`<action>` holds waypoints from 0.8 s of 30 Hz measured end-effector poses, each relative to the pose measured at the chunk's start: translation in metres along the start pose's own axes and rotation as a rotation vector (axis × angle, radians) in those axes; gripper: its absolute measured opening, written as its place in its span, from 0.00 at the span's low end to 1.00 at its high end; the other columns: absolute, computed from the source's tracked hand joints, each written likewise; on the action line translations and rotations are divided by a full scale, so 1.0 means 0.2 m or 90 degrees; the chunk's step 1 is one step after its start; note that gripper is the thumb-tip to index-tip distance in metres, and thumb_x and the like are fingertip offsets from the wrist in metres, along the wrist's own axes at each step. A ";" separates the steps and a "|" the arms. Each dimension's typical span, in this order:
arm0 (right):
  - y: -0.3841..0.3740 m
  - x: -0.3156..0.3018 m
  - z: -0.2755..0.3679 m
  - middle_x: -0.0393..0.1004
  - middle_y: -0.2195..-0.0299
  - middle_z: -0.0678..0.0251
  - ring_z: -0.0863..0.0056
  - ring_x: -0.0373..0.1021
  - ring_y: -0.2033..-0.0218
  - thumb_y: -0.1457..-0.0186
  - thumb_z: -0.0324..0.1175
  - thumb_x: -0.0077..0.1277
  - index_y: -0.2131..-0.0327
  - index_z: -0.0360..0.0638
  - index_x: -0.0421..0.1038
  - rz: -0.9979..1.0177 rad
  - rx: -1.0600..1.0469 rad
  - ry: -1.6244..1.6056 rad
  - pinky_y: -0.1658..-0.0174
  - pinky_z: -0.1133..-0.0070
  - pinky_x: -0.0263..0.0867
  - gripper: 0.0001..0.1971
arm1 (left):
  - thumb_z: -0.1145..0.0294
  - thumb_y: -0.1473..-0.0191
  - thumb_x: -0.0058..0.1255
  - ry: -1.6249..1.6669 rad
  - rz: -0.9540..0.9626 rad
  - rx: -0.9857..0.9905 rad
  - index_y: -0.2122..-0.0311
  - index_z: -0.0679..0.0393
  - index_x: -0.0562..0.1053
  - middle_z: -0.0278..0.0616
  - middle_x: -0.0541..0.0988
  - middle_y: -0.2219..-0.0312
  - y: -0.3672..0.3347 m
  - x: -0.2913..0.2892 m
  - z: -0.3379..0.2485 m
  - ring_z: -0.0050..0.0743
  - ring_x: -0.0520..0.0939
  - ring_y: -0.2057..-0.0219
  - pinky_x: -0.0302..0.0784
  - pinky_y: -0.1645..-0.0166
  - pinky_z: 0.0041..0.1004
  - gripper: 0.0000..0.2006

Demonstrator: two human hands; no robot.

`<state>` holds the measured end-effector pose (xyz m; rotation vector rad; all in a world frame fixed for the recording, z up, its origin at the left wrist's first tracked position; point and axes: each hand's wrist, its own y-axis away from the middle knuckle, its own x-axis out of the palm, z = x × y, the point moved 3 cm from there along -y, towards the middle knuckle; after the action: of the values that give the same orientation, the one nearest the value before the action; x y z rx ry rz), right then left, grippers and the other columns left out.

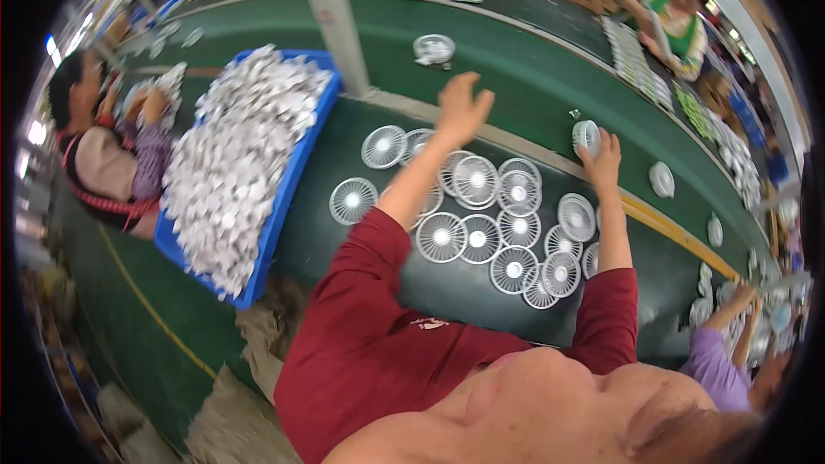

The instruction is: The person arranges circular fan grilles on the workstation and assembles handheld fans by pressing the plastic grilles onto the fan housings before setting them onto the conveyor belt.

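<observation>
My left hand (464,109) is stretched out over the near edge of the green conveyor belt (507,90), fingers apart and holding nothing. At the belt's edge my right hand (607,157) has its fingers around a round white slotted piece (586,136), like a small fan grille, tilted on its side. Between my arms many round white grilles (475,180) with spokes and a solid centre lie flat on the dark green table (387,266), several overlapping. My left forearm hides some of them. Beyond my left hand, a round grille with small white parts in it (434,50) rests on the belt.
A blue tray (284,236) heaped with small white parts (245,155) stands at my left, beside a seated person (112,137). A metal post (333,21) rises at the belt's edge. More white pieces (662,179) lie along the belt. Co-workers sit across and at right.
</observation>
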<state>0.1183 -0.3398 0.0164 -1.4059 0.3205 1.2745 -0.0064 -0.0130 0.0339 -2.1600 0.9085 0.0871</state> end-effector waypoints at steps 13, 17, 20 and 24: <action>0.38 -0.07 0.67 0.52 0.39 0.42 0.45 0.51 0.39 0.58 0.52 0.62 0.41 0.43 0.58 0.372 -0.309 -0.331 0.37 0.63 0.49 0.43 | 0.61 0.63 0.69 -0.617 0.384 0.041 0.42 0.20 0.61 0.33 0.55 0.37 -0.62 0.15 0.62 0.50 0.55 0.36 0.67 0.47 0.60 0.42; 0.39 -0.06 0.77 0.60 0.44 0.50 0.52 0.55 0.41 0.61 0.53 0.63 0.46 0.42 0.66 0.380 -0.353 -0.239 0.44 0.60 0.56 0.39 | 0.66 0.45 0.45 -0.627 0.445 0.030 0.55 0.36 0.73 0.38 0.52 0.35 -0.64 0.16 0.66 0.52 0.49 0.34 0.47 0.41 0.71 0.13; 0.37 -0.04 0.72 0.66 0.49 0.54 0.55 0.60 0.46 0.61 0.47 0.65 0.51 0.42 0.69 0.342 -0.287 -0.272 0.46 0.63 0.58 0.33 | 0.64 0.44 0.45 -0.570 0.469 0.010 0.59 0.48 0.71 0.47 0.72 0.52 -0.62 0.13 0.59 0.51 0.71 0.48 0.66 0.48 0.56 0.08; 0.33 0.01 0.65 0.73 0.63 0.60 0.57 0.66 0.54 0.63 0.35 0.63 0.66 0.40 0.71 0.284 -0.236 -0.354 0.53 0.67 0.64 0.19 | 0.64 0.42 0.44 -0.477 0.368 0.051 0.61 0.57 0.69 0.51 0.79 0.70 -0.53 -0.01 0.56 0.55 0.80 0.67 0.74 0.62 0.42 0.09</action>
<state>0.0018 -0.2504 0.0109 -1.2469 0.0081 2.1140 0.0832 0.1126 0.0237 -1.5219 1.0054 1.0433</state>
